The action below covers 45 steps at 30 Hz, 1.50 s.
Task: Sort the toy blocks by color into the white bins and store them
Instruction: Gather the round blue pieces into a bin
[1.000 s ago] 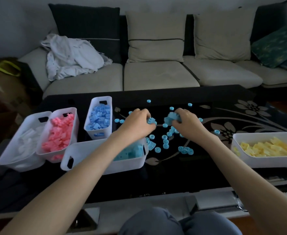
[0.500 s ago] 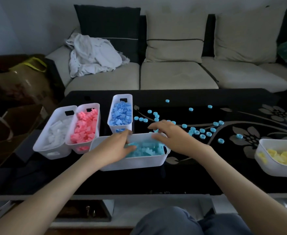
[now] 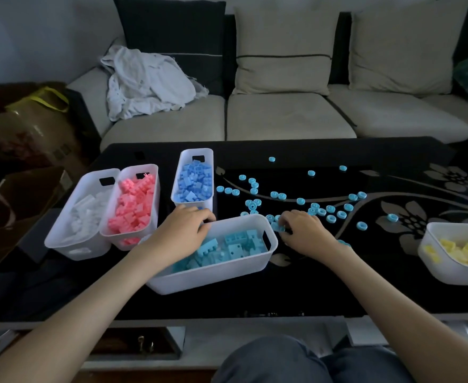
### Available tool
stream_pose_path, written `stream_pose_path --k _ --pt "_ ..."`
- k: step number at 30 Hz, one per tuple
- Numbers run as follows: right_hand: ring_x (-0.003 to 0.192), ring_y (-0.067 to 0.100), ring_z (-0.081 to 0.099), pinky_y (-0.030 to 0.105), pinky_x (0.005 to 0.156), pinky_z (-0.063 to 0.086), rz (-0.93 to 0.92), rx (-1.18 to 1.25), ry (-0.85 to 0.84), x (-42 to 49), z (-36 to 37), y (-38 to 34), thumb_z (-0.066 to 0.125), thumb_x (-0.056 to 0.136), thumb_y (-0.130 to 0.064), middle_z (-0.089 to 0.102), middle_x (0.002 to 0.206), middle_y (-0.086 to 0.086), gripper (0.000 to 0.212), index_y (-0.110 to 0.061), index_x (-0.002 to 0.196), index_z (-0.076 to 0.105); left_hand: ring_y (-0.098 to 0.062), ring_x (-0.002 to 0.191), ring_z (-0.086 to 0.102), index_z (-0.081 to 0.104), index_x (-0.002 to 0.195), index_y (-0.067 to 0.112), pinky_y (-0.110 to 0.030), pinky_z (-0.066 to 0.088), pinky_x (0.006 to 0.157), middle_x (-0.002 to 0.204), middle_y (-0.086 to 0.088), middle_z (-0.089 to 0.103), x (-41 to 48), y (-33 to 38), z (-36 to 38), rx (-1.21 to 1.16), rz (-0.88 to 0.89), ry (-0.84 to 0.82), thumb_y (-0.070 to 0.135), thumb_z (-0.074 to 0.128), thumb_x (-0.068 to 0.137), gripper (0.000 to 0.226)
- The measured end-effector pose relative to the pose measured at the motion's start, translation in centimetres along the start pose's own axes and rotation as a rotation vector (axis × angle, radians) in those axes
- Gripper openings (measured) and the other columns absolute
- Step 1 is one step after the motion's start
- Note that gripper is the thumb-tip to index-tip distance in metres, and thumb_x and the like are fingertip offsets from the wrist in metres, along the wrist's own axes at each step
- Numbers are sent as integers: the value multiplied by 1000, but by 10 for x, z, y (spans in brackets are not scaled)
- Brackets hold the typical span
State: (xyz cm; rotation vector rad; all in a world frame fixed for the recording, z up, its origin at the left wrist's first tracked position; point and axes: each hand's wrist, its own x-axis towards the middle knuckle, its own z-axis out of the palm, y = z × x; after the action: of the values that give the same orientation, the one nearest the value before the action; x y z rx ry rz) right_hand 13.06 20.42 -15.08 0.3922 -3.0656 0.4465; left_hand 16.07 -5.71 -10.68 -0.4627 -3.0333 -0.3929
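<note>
Left hand (image 3: 183,233) over the near-left rim of the cyan bin (image 3: 216,275), fingers curled loosely above its blocks, grip on anything impossible to tell. Right hand (image 3: 304,233) just beyond the bin's right end, fingertips (image 3: 284,226) pinched onto a cyan piece (image 3: 277,226) on the black table (image 3: 282,294). Loose cyan rings (image 3: 321,211) scattered behind the bin; bare tabletop in front. Yellow bin (image 3: 437,261) far right of it.

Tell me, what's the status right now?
Left hand resting on light-blue bin's rim. Right hand gathering loose light-blue rings beside it. Nothing in the way.
</note>
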Motion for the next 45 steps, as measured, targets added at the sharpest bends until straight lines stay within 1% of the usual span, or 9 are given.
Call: stream_pose_path --k 6,9,13,19,22,26,34,39,45 --pt "85 12 59 16 69 44 34 322 166 -3 -23 -9 57 91 -23 61 92 -3 11 -14 96 61 -1 73 49 65 110 23 -16 34 66 90 13 55 2 -6 -7 -57 10 -132 22 49 97 21" --pt "87 4 58 10 72 45 -105 483 169 -13 -45 -35 62 88 -23 61 94 -7 12 -18 100 62 0 75 51 64 112 24 -13 36 65 89 13 59 4 -8 -9 -90 -36 -150 24 51 96 20" --pt "98 3 51 10 82 42 -294 358 -10 -25 -48 -55 64 87 -25 53 110 -10 28 -21 114 59 -6 83 54 60 120 24 -12 37 66 92 9 58 5 -9 -9 -163 -129 -147 29 53 95 26" --pt "133 20 32 43 110 26 105 216 111 -33 -39 8 51 92 -41 36 143 -3 54 -26 141 34 -2 87 55 61 116 23 -11 38 68 103 9 60 16 29 -10 -250 -73 -30 26 50 96 23" --pt "143 24 12 46 113 13 339 73 -19 -46 -23 43 43 89 -60 14 156 2 76 -29 150 11 -3 85 57 60 117 25 -16 43 76 110 5 57 30 50 -1 -252 -2 -18 27 48 96 24" --pt "146 21 -2 44 116 5 301 -40 -90 -59 0 63 28 90 -65 1 159 3 75 -32 150 -4 -10 77 55 53 125 25 -26 44 74 118 0 49 61 84 9 -193 47 -87 28 43 98 29" --pt "143 25 14 43 114 14 90 -98 20 -9 14 54 26 96 -56 11 157 4 65 -31 151 1 -31 127 44 7 152 21 -38 45 98 153 -12 22 125 95 15 160 -248 -524 58 54 85 90" --pt "125 24 33 40 103 28 -2 -166 86 21 13 55 31 97 -50 33 138 2 51 -26 142 30 -22 105 61 0 150 27 -37 55 87 143 -9 42 148 97 20 175 -299 -705 55 72 74 108" --pt "108 22 51 33 84 47 -65 -154 133 42 15 57 35 98 -41 43 120 4 39 -18 129 40 -23 99 65 -5 149 27 -40 54 89 136 -11 48 160 94 31 195 -236 -749 45 75 75 110"
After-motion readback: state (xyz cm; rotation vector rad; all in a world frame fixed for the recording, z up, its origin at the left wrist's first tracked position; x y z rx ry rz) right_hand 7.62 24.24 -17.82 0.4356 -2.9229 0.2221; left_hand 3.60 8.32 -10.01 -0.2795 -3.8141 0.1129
